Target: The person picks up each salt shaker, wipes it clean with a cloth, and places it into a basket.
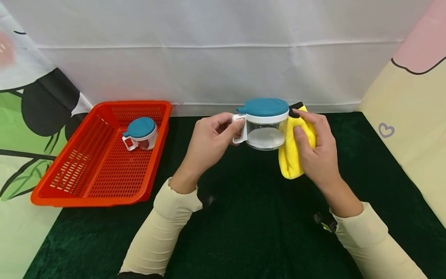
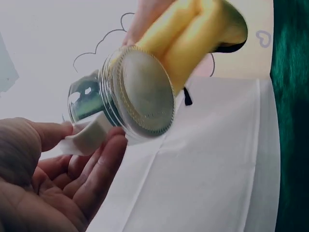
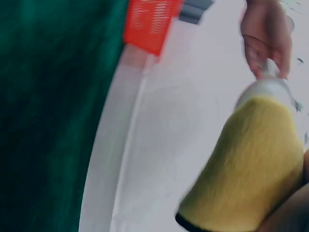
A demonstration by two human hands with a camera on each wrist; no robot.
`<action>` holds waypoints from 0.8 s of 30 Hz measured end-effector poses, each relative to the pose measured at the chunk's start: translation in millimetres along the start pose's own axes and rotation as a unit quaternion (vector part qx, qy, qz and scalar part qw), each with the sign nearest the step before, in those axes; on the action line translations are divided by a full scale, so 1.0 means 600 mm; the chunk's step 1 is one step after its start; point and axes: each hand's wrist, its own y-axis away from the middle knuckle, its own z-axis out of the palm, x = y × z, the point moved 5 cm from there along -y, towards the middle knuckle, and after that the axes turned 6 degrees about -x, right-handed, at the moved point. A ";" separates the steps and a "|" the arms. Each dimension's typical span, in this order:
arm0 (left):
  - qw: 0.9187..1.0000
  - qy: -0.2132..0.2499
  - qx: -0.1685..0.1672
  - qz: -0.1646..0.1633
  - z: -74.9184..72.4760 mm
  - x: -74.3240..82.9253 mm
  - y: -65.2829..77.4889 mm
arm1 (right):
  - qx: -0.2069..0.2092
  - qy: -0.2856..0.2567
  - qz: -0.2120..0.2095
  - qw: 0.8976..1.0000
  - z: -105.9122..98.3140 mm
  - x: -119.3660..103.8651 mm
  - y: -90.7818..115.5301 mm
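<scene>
A clear jar (image 1: 265,140) is held up above a dark green table covering (image 1: 244,221) between a person's two hands. By the left hand (image 1: 212,136), the jar's white handle (image 1: 244,133) is pinched between thumb and fingers. The jar is kept upright, its handle turned toward that grip and its body lying to the right of it. It is topped by a white collar and a blue lid (image 1: 266,107), whose small tab points back over the handle. In the left wrist view, the round, ridged base is seen from below.

By the right hand (image 1: 318,141), a folded yellow cloth (image 1: 291,157) is gripped, with the thumb on the near side and the fingers near its black edge. The cloth is held against the side of the jar opposite the handle, its lower end hanging below the jar's base.

Well to the left of the left hand's grip, a red slatted basket (image 1: 101,202) is set on the green covering. Inside it, toward the side nearest the grip, a second jar (image 1: 141,130) is placed, also blue-lidded and white-handled, its handle pointing away from the hands.

Beyond both grips, the space is closed off by a white backdrop (image 1: 223,73). To the right of the right hand, a cream panel (image 1: 411,166) is marked with a small purple heart (image 1: 386,130).
</scene>
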 end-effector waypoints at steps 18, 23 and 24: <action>0.999 0.043 0.003 -0.008 -0.011 -0.002 0.007 | -0.059 -0.056 0.038 0.996 -0.032 -0.025 -0.040; 0.997 0.069 -0.013 0.020 -0.017 -0.002 0.007 | -0.162 -0.119 0.108 0.974 -0.031 0.000 -0.053; 0.997 0.074 -0.020 0.028 -0.018 -0.002 0.007 | -0.198 -0.133 0.126 0.963 -0.026 0.009 -0.054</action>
